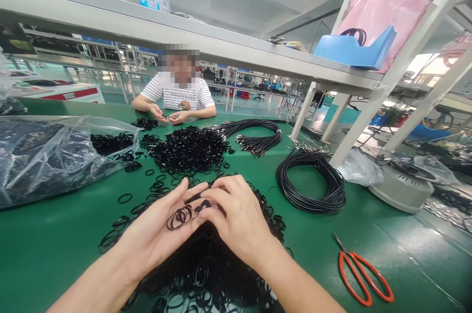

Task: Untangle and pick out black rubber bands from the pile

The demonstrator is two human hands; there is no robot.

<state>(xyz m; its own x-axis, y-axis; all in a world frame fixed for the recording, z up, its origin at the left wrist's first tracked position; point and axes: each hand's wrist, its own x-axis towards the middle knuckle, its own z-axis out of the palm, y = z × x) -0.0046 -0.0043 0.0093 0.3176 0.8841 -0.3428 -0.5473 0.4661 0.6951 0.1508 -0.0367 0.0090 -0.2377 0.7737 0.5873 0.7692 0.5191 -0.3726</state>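
Observation:
My left hand (165,224) is turned palm up, its fingers stretched out, with several thin black rings (179,217) lying on it. Above those fingers, my right hand (238,214) is closed in a pinch on small black rings (202,206); how many it grips is partly hidden by the fingers. Under both hands spreads a large loose pile of black rings (206,273). One single ring (124,198) lies apart on the green table (59,249), left of the pile.
Scissors with orange handles (363,273) lie at the right, near a coiled bundle of black cables (311,180). Farther back are another ring heap (190,148) and a second cable bundle (258,136). A clear plastic bag (47,160) lies left. A person (180,97) sits opposite, beneath an overhead shelf (221,40).

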